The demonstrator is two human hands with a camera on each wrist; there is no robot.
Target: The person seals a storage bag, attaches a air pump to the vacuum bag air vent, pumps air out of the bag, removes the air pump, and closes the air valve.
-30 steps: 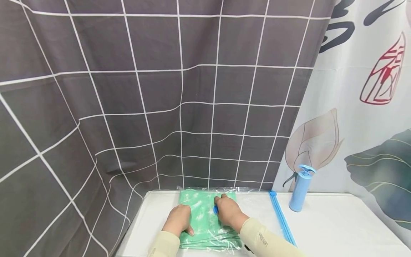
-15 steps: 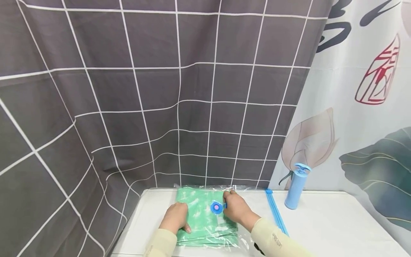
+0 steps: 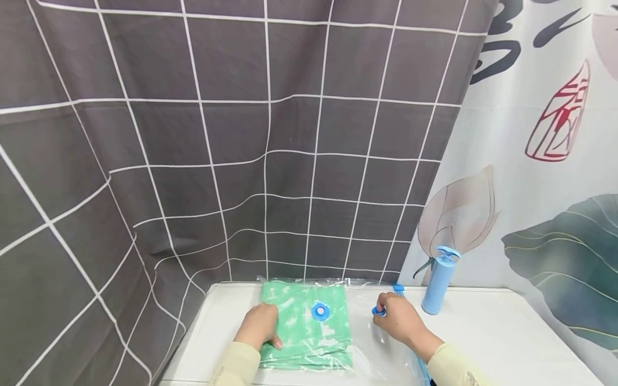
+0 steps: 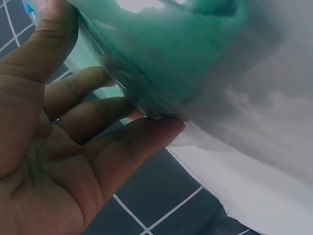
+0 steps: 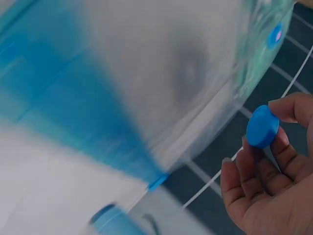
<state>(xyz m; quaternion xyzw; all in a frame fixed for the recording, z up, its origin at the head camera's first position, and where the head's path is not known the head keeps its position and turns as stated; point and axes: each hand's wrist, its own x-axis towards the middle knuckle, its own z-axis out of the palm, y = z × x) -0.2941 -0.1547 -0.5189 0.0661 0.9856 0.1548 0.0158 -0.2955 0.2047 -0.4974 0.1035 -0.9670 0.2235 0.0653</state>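
Observation:
A clear vacuum storage bag [image 3: 359, 343] lies on the white table, with folded green cloth [image 3: 296, 300] inside its left part. On top of the cloth sits the bag's round blue valve [image 3: 321, 311], uncovered, with a pink centre. My left hand [image 3: 259, 325] holds the bag's left edge; in the left wrist view the thumb is over the top and the fingers are along the edge. Raised over the bag's bare right part, my right hand [image 3: 401, 320] pinches a round blue valve cap [image 5: 263, 127] between thumb and fingers.
A light blue hand pump [image 3: 439, 281] stands upright on the table, right of the bag. The blue zip strip [image 3: 398, 289] runs down the bag's right end, partly behind the right hand. A grey grid curtain [image 3: 289, 214] hangs behind and at left.
My right hand has pulled the blue cap off the valve and carried it to the right, exposing the pink centre. The left hand keeps its place on the bag's edge.

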